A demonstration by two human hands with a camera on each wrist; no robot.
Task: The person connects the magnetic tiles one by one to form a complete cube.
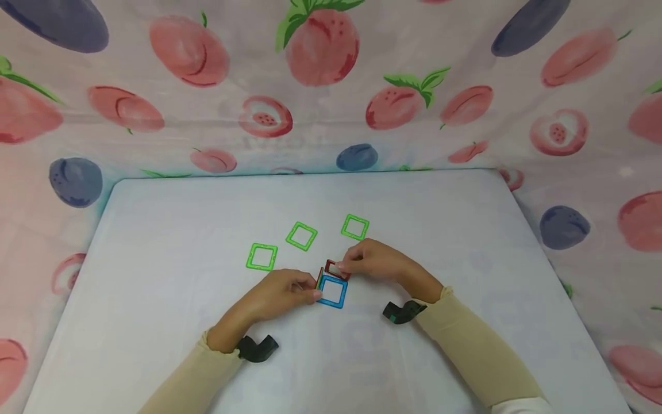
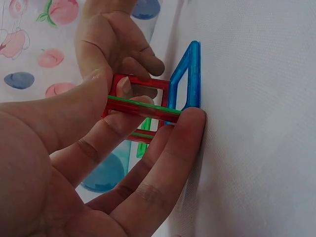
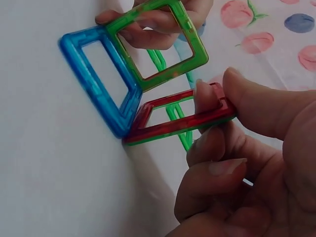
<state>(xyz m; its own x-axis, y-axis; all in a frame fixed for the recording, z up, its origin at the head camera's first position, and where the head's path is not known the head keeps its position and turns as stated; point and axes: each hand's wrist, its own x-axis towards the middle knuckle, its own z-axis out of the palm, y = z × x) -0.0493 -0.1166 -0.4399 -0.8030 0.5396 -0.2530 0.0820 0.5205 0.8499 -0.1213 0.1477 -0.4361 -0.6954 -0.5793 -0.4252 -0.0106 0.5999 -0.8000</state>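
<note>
head — above, facing forward-down; wrists — close, from opposite sides; all share blue frame (image 3: 95, 84)

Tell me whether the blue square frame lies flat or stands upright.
Flat. In the right wrist view, the blue square frame lies against the white tabletop; the red frame rises from its edge.

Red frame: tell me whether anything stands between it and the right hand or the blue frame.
Nothing visible does: the right hand pinches the red frame, whose near edge appears to touch the blue frame.
</note>
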